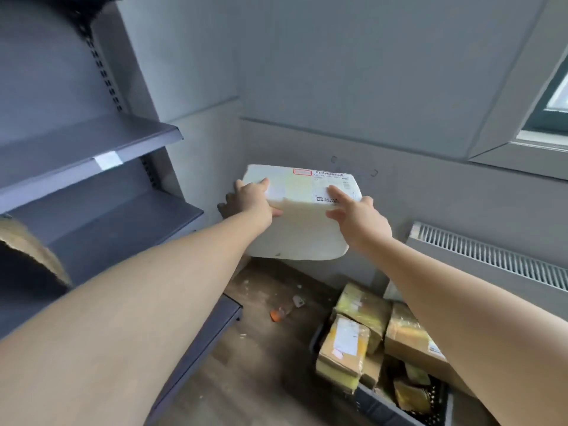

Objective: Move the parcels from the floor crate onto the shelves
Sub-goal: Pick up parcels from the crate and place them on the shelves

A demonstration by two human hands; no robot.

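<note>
White parcel (302,210) was up in air btwn both hands: left hand (250,199) gripped its left edge, right hand (356,215) its right edge. Parcel hung just right of shelves (92,149), higher than floor crate (378,404).

Grey panelled wall (338,72) behind, daylit window (554,103) at upper right, white slatted radiator (491,256) beneath it. Dark wood-look floor (261,358) with scattered scraps (275,315). Grey metal shelves (92,139) along the left.
</note>
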